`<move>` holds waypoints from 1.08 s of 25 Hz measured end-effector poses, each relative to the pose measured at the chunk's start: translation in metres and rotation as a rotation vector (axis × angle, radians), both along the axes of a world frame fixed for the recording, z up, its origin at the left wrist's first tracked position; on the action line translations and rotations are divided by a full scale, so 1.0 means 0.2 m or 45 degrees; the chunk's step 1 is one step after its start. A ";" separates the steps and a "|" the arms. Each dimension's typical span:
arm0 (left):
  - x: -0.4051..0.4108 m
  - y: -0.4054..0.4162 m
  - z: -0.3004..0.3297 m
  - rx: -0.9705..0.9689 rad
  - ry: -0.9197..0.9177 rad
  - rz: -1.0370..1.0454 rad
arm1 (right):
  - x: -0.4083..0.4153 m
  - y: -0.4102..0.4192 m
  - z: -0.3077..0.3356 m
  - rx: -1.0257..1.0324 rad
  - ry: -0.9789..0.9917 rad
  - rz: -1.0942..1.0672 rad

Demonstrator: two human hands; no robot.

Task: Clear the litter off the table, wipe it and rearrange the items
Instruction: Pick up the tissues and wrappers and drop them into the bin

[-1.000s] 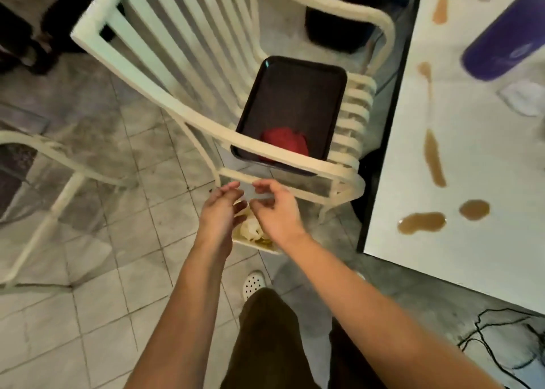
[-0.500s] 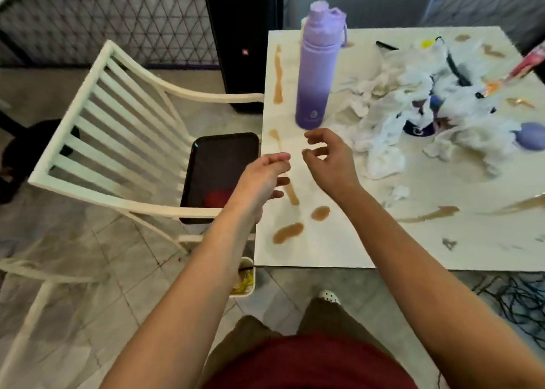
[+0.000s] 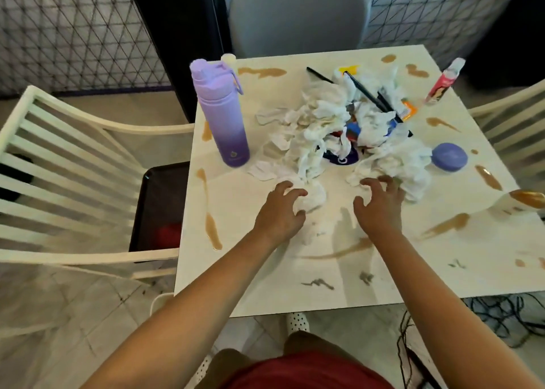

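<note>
Two hands over square white bench point(image 3: 265, 294): left hand point(image 3: 278, 214) curled around crumpled white tissue wad point(image 3: 312, 199), right hand point(image 3: 380, 208) clawed, fingers touching heaped white tissues point(image 3: 392, 164). Tall lilac bottle point(image 3: 219, 114) upright near left edge.

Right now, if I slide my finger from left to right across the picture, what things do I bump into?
White chair → black tray → purple bottle → tissue pile → purple round lid

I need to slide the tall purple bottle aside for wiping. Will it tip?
Probably, if pushed high: the purple bottle stands upright, tall on a narrow base. It may slide easily, since brown spills streak the glossy table nearby. Its weight cannot be judged; it is opaque.
</note>
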State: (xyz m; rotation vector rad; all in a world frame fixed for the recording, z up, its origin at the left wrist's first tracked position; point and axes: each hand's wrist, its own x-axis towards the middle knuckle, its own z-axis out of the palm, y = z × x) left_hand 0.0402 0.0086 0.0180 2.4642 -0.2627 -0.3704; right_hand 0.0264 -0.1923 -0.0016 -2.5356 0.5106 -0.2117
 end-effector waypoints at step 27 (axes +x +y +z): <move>0.11 -0.04 -0.27 -0.173 -0.111 0.145 | 0.25 -0.58 -0.23 0.172 0.157 -0.263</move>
